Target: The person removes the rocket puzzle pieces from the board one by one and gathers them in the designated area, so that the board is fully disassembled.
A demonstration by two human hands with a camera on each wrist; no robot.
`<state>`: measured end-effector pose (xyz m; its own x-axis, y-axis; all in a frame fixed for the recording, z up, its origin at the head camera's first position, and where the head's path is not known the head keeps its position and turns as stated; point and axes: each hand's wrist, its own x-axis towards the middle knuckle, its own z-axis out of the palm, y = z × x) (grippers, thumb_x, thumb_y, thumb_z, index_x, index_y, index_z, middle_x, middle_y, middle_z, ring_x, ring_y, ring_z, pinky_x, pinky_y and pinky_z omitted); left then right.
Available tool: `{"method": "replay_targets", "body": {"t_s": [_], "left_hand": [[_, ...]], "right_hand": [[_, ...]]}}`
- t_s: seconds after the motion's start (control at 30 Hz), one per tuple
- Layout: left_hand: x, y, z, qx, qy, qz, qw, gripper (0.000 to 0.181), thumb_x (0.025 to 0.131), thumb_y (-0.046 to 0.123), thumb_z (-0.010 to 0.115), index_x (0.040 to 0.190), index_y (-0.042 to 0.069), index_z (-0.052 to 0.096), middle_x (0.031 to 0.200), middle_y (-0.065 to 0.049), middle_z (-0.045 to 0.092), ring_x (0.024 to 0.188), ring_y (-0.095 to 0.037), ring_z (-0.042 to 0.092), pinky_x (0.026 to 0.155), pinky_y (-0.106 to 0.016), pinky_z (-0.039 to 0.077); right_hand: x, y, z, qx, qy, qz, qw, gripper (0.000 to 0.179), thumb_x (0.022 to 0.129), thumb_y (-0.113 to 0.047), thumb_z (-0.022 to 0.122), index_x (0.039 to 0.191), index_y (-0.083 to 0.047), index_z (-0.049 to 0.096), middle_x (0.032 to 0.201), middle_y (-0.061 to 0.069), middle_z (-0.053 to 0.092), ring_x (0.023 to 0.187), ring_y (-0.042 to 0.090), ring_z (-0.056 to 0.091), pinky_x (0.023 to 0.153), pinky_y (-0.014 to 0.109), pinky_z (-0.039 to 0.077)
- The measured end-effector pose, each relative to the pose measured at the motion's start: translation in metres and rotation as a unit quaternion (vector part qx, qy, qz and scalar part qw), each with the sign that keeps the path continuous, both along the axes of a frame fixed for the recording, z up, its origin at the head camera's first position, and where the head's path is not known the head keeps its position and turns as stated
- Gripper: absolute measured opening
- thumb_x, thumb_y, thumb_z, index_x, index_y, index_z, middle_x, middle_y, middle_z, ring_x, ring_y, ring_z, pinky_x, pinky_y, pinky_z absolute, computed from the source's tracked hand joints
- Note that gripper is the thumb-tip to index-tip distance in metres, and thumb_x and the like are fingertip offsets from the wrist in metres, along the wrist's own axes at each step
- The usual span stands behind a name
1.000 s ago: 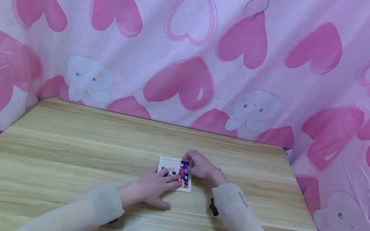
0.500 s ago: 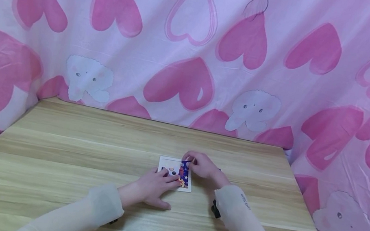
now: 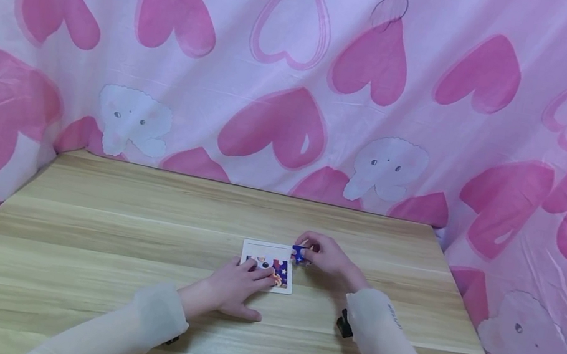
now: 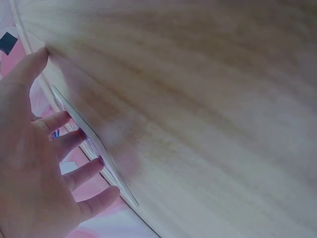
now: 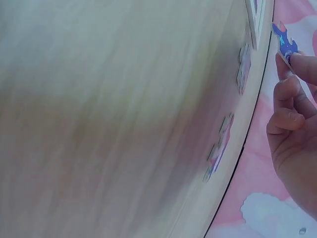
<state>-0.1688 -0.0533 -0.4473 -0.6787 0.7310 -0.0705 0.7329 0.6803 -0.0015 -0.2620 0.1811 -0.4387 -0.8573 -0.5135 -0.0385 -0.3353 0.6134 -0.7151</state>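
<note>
A white-edged jigsaw puzzle board (image 3: 267,246) lies flat on the wooden table, its lower part filled with coloured pieces. My left hand (image 3: 235,287) rests on it with fingers spread and straight; in the left wrist view its fingertips touch the board (image 4: 94,136) and its thumb is out to the side. Just off the board's upper right corner, my right hand (image 3: 329,256) pinches a dark blue puzzle piece (image 5: 286,45) with a star on it between thumb and finger. The piece is lifted clear of the table in the right wrist view.
Two loose stacks or pieces of puzzle, one nearer (image 5: 220,146) and another puzzle piece (image 5: 243,69) closer to the board, lie on the table beneath my right hand. A pink heart-patterned curtain (image 3: 275,125) encloses the table's back and sides.
My right hand has drawn back to the right, carrying the blue puzzle piece off the board's upper right part, where white now shows. The left hand has stayed in place.
</note>
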Motion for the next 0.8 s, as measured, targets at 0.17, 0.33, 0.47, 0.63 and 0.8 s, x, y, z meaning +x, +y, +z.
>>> {"method": "replay_targets", "body": {"t_s": [0.17,0.33,0.47,0.63,0.8], "left_hand": [[0.000,0.000,0.001,0.002,-0.007,0.003,1.0000,0.075,0.076,0.066,0.044,0.137,0.024,0.034,0.139,0.002,0.031,0.120,-0.029,0.033,0.090,-0.054,0.029],[0.000,0.000,0.001,0.002,-0.014,0.008,0.9999,0.074,0.076,0.066,0.044,0.137,0.025,0.033,0.140,0.003,0.030,0.121,-0.030,0.032,0.091,-0.055,0.028],[0.001,0.000,0.000,0.002,-0.019,0.012,0.9997,0.074,0.076,0.067,0.044,0.137,0.026,0.033,0.140,0.004,0.030,0.122,-0.029,0.031,0.092,-0.055,0.027],[0.001,0.001,0.001,0.003,-0.018,0.013,0.9998,0.074,0.076,0.066,0.045,0.137,0.026,0.034,0.140,0.004,0.031,0.121,-0.028,0.032,0.091,-0.055,0.028],[0.001,0.001,0.000,-0.001,-0.018,0.014,0.9997,0.075,0.076,0.067,0.044,0.137,0.026,0.033,0.140,0.004,0.029,0.121,-0.028,0.031,0.092,-0.054,0.027]], "right_hand": [[0.002,0.012,0.000,-0.007,0.006,0.000,1.0000,0.023,0.081,0.004,0.051,0.093,-0.013,0.059,0.081,0.001,0.058,0.075,0.017,0.051,0.066,0.032,0.042],[0.004,0.026,0.000,-0.011,0.005,-0.006,0.9999,0.021,0.080,0.004,0.051,0.094,-0.010,0.060,0.081,0.005,0.056,0.074,0.019,0.049,0.064,0.032,0.043],[0.005,0.041,0.001,-0.010,-0.017,-0.021,0.9996,0.022,0.082,0.004,0.050,0.096,-0.009,0.059,0.082,0.005,0.056,0.072,0.020,0.049,0.061,0.031,0.044],[0.005,0.059,0.004,-0.004,-0.035,-0.034,0.9988,0.021,0.084,0.003,0.048,0.098,-0.008,0.059,0.084,0.006,0.056,0.077,0.021,0.049,0.065,0.032,0.043],[0.004,0.076,0.006,0.002,-0.040,-0.039,0.9984,0.021,0.084,0.004,0.047,0.099,-0.006,0.059,0.084,0.008,0.055,0.077,0.022,0.047,0.065,0.033,0.041]]}}
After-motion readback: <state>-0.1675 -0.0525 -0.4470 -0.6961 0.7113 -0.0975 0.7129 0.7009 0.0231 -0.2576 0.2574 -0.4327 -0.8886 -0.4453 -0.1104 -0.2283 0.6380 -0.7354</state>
